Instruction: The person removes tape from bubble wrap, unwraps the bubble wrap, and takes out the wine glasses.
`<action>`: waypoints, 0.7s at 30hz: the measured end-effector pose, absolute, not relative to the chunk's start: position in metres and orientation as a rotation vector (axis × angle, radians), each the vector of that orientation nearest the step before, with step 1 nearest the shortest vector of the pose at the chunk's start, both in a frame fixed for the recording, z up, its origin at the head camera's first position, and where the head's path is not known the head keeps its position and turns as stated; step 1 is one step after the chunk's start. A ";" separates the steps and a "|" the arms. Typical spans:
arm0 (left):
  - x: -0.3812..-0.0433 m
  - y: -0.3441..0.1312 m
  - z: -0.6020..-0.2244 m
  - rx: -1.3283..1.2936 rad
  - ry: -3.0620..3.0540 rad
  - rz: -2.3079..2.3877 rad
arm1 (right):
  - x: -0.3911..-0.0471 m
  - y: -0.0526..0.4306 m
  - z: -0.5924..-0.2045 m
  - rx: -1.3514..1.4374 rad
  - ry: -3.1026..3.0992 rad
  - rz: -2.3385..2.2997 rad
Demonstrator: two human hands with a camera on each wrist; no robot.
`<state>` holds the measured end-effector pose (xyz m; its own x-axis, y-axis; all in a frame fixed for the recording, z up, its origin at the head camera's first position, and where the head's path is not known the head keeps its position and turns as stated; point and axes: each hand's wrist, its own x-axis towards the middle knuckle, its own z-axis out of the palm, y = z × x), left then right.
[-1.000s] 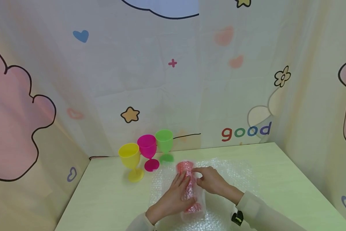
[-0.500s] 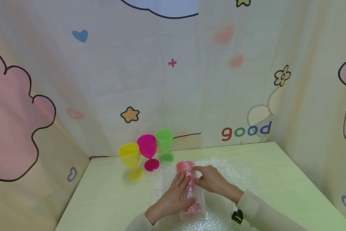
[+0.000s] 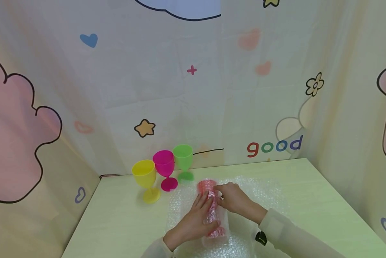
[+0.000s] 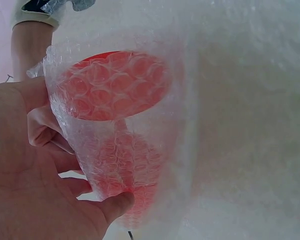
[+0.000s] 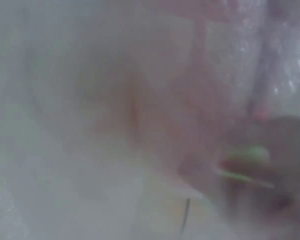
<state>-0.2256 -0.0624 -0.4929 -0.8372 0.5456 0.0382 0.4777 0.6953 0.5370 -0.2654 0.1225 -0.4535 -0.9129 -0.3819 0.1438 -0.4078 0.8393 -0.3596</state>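
Observation:
A red goblet (image 3: 207,185) lies on its side inside bubble wrap (image 3: 226,215), its bowl toward the wall and its foot toward the person. My left hand (image 3: 193,221) rests along its left side, fingers fairly straight on the stem and bowl, thumb by the foot. In the left wrist view the red foot (image 4: 115,85) shows through the bubbles, with left fingertips pressed on the wrap. My right hand (image 3: 235,199), fingers curled, pinches the wrap's right edge beside the bowl. The right wrist view is blurred, and what those fingers pinch is mostly hidden there.
Three upright goblets stand at the back left: yellow (image 3: 144,173), magenta (image 3: 164,163) and green (image 3: 183,157). A wide bubble wrap sheet (image 3: 264,193) spreads beneath the work on the pale table (image 3: 328,215). A printed curtain (image 3: 238,100) hangs behind the table and at both sides.
The right hand and forearm have shifted slightly, with the wrist moving a little left and up. The left hand and wrapped goblet have hardly moved.

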 end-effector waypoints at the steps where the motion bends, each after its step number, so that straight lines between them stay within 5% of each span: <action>1: -0.226 -0.062 -0.493 0.844 2.778 0.825 | -0.265 0.123 -0.453 0.641 -2.948 0.620; 21: -0.226 -0.061 -0.492 0.850 2.747 0.830 | -0.263 0.128 -0.459 0.720 -2.876 0.675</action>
<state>-0.2259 -0.0610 -0.4917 -0.8286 0.5594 0.0209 0.4773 0.6866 0.5484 -0.2628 0.1284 -0.4589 -0.8830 -0.4246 0.2001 -0.4693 0.7898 -0.3949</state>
